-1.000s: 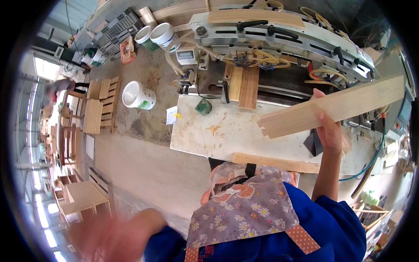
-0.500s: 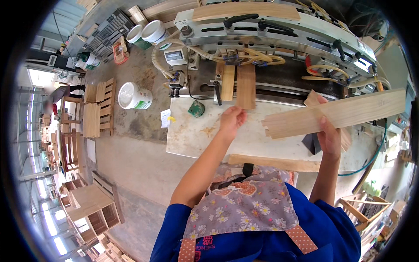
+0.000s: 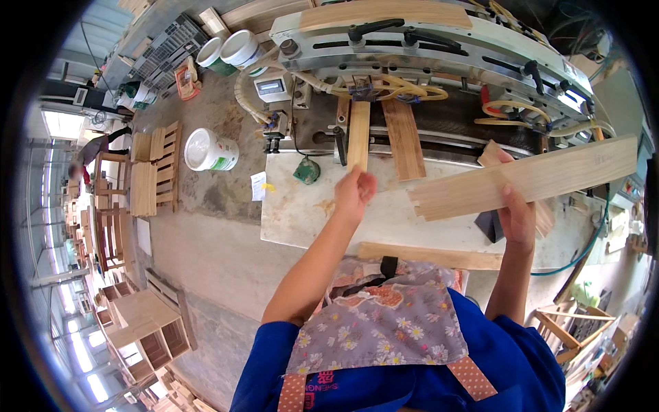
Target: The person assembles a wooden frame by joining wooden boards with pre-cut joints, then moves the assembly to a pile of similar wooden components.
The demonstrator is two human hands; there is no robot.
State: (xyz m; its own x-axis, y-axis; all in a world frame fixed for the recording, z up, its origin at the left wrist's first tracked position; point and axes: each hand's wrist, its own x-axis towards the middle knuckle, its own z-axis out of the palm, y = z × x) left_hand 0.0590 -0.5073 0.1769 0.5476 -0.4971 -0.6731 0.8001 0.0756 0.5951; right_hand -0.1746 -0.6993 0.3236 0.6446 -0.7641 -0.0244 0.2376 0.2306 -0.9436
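You are standing in a woodworking workshop. Ahead of you, a long metal machine (image 3: 473, 64) with black clamp levers (image 3: 374, 29) and yellowish hoses (image 3: 427, 92) is stretching behind a pale, stained worktable (image 3: 295, 213). To your left, boards (image 3: 143, 188) are lying on a slatted wooden pallet (image 3: 169, 175), white buckets (image 3: 200, 151) are standing on the concrete floor (image 3: 206, 254), and an open-fronted wooden cabinet (image 3: 142, 318) is sitting nearer you.

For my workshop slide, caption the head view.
Left hand gripping a pale strip at the machine; right hand holding a board.

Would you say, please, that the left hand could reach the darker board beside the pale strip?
Probably yes: the left hand is at the pale strip, and nothing visible blocks the near end of the darker board.
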